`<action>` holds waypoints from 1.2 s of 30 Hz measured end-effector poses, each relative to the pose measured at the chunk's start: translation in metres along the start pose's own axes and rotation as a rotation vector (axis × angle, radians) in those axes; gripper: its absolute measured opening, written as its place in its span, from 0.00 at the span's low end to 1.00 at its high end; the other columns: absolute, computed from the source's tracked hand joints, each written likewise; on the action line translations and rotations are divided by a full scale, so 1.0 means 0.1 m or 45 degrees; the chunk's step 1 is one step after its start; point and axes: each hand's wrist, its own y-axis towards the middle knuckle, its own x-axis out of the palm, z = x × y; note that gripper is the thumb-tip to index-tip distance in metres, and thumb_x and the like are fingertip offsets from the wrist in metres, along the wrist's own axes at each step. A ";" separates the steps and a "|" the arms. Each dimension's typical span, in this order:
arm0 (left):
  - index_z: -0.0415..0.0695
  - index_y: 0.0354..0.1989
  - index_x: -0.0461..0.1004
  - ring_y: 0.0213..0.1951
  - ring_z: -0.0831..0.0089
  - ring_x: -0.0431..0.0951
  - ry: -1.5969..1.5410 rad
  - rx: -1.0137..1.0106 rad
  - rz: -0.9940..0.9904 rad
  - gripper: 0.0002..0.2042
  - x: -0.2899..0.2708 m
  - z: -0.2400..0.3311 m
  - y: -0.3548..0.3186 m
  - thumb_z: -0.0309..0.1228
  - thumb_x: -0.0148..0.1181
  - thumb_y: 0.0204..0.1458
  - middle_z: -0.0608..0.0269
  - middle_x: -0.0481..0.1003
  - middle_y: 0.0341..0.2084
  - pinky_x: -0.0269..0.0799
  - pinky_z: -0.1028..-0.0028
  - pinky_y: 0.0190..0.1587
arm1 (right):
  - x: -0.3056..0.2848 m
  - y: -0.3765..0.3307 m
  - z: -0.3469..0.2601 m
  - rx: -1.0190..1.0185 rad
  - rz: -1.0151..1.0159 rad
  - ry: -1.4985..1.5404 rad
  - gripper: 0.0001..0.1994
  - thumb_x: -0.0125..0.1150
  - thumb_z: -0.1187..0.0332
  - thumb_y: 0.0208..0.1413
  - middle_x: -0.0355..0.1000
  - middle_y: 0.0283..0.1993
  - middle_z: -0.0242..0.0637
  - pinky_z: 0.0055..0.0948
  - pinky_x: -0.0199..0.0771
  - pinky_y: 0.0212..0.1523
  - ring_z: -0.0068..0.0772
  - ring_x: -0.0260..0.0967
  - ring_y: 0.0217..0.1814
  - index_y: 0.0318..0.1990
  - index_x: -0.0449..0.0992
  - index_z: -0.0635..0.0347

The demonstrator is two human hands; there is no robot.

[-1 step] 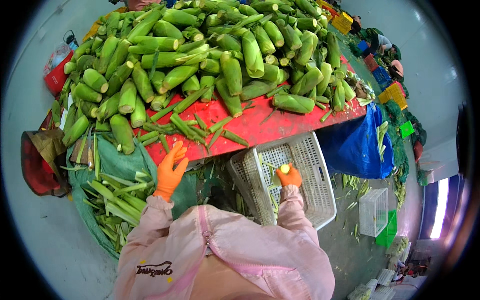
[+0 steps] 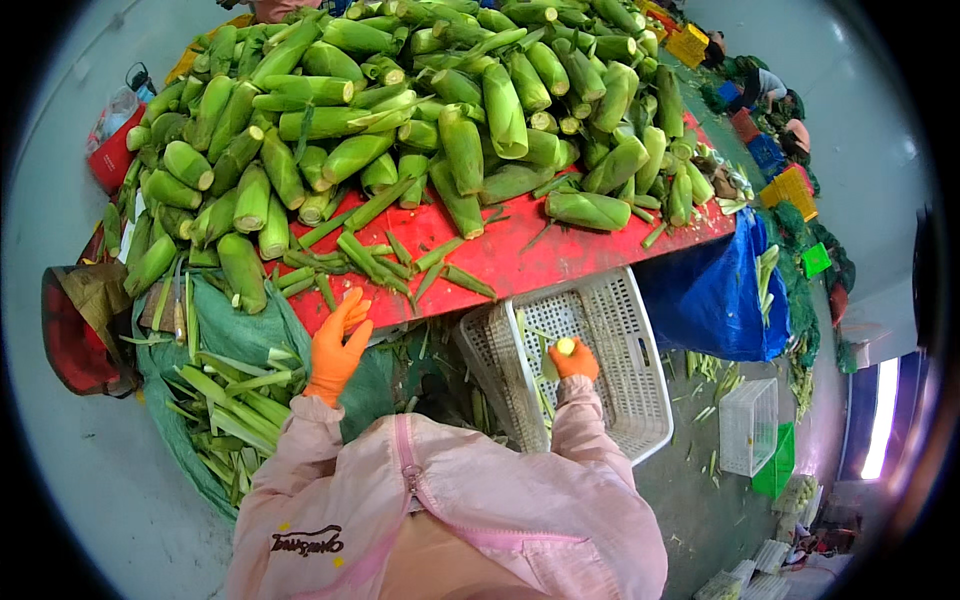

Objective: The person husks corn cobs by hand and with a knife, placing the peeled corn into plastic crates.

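Note:
My right hand [image 2: 577, 364], in an orange glove, is closed around an ear of corn [image 2: 566, 346]; only its pale yellow cut end shows above the fingers. It is over the white slatted crate [image 2: 655, 390], which has some husk scraps inside. My left hand [image 2: 338, 345], gloved the same way, is empty with fingers apart. It is by the front edge of the red table [image 2: 520, 248], near loose husk pieces [image 2: 370, 258]. Unhusked corn [image 2: 463, 150] is heaped across the table beyond both hands.
At my left, a green sack [image 2: 160, 400] holds stripped husks [image 2: 240, 405], with a knife [image 2: 179, 310] near its top. A dark bin [image 2: 80, 340] stands farther left. To the right are a blue bag [image 2: 720, 300] and a smaller white crate [image 2: 745, 425]. Several people work at the far right.
My right hand, with the ear of corn, has drawn slightly toward me and left over the crate. The left hand stays open in nearly the same place.

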 end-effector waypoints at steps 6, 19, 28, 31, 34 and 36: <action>0.39 0.64 0.63 0.48 0.73 0.76 -0.025 -0.181 0.113 0.26 0.00 -0.18 0.14 0.25 0.59 0.56 0.52 0.75 0.49 0.71 0.75 0.51 | 0.64 0.13 0.12 0.087 -0.423 0.110 0.31 0.59 0.37 0.43 0.78 0.44 0.44 0.40 0.70 0.55 0.45 0.74 0.53 0.47 0.80 0.51; 0.40 0.64 0.63 0.48 0.75 0.76 0.036 -0.185 0.506 0.25 -0.26 0.03 -0.40 0.27 0.59 0.57 0.57 0.76 0.49 0.71 0.74 0.52 | -0.66 0.87 -3.56 -0.755 -0.145 0.559 0.43 0.65 0.39 0.44 0.72 0.54 0.53 0.45 0.68 0.55 0.52 0.70 0.57 0.64 0.62 0.55; 0.51 0.65 0.63 0.47 0.70 0.79 0.205 -0.311 0.888 0.27 -0.69 0.17 -1.21 0.35 0.60 0.55 0.57 0.77 0.48 0.73 0.70 0.51 | -0.59 1.34 -3.38 -0.786 -0.212 0.934 0.31 0.66 0.53 0.49 0.74 0.52 0.52 0.39 0.74 0.49 0.43 0.73 0.48 0.56 0.72 0.67; 0.49 0.64 0.64 0.48 0.60 0.78 0.396 -0.218 1.031 0.28 -0.87 0.24 -1.23 0.41 0.60 0.54 0.56 0.77 0.49 0.73 0.67 0.50 | -1.13 0.02 -3.58 -1.156 -0.341 1.026 0.27 0.66 0.57 0.52 0.74 0.51 0.51 0.37 0.73 0.50 0.41 0.73 0.48 0.54 0.73 0.68; 0.46 0.64 0.63 0.45 0.53 0.76 0.741 0.024 0.941 0.33 -1.06 0.67 -1.13 0.41 0.62 0.47 0.53 0.76 0.44 0.70 0.58 0.46 | -1.20 -0.79 -3.75 -1.530 -0.383 1.221 0.25 0.71 0.72 0.49 0.75 0.50 0.51 0.35 0.75 0.49 0.38 0.74 0.47 0.55 0.72 0.72; 0.46 0.67 0.58 0.59 0.55 0.66 0.819 0.075 0.733 0.41 -1.12 0.87 -1.06 0.42 0.64 0.41 0.52 0.66 0.57 0.61 0.55 0.56 | -0.76 -1.14 -4.22 -1.749 -0.675 0.934 0.30 0.69 0.66 0.46 0.74 0.49 0.47 0.33 0.73 0.48 0.35 0.72 0.45 0.58 0.70 0.67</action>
